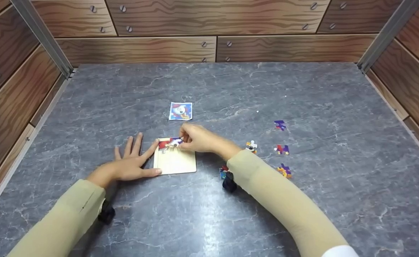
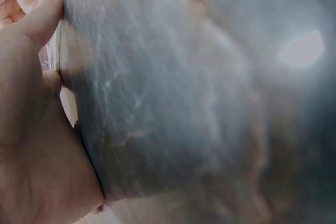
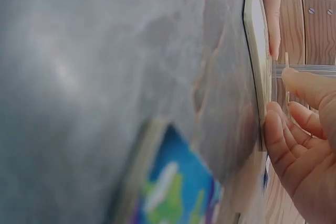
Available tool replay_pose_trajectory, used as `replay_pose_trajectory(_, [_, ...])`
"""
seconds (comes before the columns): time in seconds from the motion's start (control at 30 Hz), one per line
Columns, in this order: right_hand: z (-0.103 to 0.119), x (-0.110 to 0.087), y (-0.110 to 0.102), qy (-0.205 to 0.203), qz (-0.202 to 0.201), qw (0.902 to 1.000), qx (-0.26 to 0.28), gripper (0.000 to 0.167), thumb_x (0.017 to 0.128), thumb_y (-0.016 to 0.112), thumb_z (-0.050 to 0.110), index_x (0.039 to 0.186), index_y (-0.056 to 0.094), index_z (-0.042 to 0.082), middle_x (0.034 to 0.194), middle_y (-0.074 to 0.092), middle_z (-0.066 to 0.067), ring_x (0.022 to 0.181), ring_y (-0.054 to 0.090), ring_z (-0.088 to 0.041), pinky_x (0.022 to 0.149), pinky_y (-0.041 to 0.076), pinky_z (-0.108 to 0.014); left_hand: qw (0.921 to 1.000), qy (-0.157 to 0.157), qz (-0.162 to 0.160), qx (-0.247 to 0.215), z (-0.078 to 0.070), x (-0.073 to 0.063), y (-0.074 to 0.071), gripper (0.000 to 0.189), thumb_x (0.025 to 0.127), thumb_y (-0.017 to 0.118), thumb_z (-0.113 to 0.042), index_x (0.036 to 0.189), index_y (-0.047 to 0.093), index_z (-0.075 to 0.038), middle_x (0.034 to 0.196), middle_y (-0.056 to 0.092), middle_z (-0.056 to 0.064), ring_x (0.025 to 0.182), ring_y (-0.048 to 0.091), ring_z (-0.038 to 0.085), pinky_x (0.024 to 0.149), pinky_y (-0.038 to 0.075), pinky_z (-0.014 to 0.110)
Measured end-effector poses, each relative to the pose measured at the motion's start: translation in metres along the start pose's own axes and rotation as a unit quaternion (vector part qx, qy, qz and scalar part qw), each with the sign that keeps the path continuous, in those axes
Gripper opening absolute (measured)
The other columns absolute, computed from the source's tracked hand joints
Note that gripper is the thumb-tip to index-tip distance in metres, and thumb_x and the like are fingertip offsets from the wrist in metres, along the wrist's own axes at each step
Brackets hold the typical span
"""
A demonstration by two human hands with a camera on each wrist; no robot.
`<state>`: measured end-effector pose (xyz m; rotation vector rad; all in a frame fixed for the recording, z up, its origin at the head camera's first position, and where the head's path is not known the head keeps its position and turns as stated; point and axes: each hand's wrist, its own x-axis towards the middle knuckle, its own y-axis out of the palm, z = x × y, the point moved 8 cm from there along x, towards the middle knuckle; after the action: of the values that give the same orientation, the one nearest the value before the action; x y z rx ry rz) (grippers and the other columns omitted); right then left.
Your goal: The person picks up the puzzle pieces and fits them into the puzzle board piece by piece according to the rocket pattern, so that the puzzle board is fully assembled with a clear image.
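**Left hand (image 1: 132, 167) on the board (image 1: 177, 162), right hand (image 1: 195, 138) pinching a piece**

At the board's nine o'clock, the left hand lies with fingers spread, index tip at the upper left corner and thumb at the lower. The board rests on the table (image 1: 152, 221), a red piece (image 1: 163, 144) set in at its eleven o'clock. The card (image 1: 181, 111) lies at twelve, apart from the board. Toward one o'clock, the right hand bends over the board's edge, thumb and fingers pinching a thin piece (image 3: 287, 59); its printed face is hard to make out.

Farther right, a blue piece (image 1: 222, 173) lies past three o'clock, partly hidden by the wrist camera (image 1: 229, 182). A white piece (image 1: 252, 144) sits near three. Beyond it, three purple pieces (image 1: 282, 149) run between two and four.
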<state>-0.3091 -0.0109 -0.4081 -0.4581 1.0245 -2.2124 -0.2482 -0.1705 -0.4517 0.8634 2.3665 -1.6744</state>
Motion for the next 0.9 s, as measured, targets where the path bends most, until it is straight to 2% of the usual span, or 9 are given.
replay_pose_trajectory(0.3, [0.0043,0.0056,0.0050,-0.006,0.019,0.9976,-0.066,0.024,0.080,0.072,0.013,0.092,0.055,0.000,0.082,0.049,-0.003,0.078,0.048,-0.017,0.071,0.042,-0.027,1.0000,0.000,0.000,0.006,-0.0006,-0.0004,-0.0012,0.095,0.080,0.041,-0.075,0.150,-0.005,-0.030,0.146,-0.031,0.020,0.130,-0.030,0.042,0.089,-0.019,0.071])
replay_pose_trajectory(0.6, [0.0061,0.0090,0.0072,-0.005,0.022,0.9961,-0.085,0.023,0.080,0.071,0.014,0.091,0.056,0.000,0.079,0.046,-0.001,0.076,0.045,-0.016,0.069,0.041,-0.029,1.0000,-0.001,0.006,0.002,0.0008,-0.0002,-0.0008,0.094,0.081,0.040,-0.075,0.149,-0.007,-0.030,0.146,-0.031,0.020,0.129,-0.030,0.043,0.088,-0.020,0.071])
replay_pose_trajectory(0.77, [0.0051,0.0086,0.0087,0.008,0.033,0.9961,-0.082,0.028,0.082,0.070,0.016,0.101,0.056,0.001,0.084,0.049,-0.003,0.080,0.048,-0.017,0.071,0.043,-0.029,1.0000,-0.004,0.008,0.000,0.0009,0.0009,-0.0003,0.095,0.080,0.042,-0.075,0.149,-0.007,-0.031,0.146,-0.031,0.019,0.129,-0.031,0.042,0.089,-0.019,0.071])
replay_pose_trajectory(0.9, [0.0056,0.0066,0.0101,0.015,0.046,0.9945,-0.093,0.036,0.084,0.069,0.018,0.117,0.056,0.010,0.089,0.050,-0.006,0.081,0.049,-0.018,0.070,0.044,-0.031,1.0000,-0.003,0.006,0.002,0.0005,0.0005,-0.0007,0.095,0.080,0.042,-0.075,0.149,-0.007,-0.031,0.146,-0.031,0.019,0.129,-0.031,0.042,0.089,-0.019,0.071])
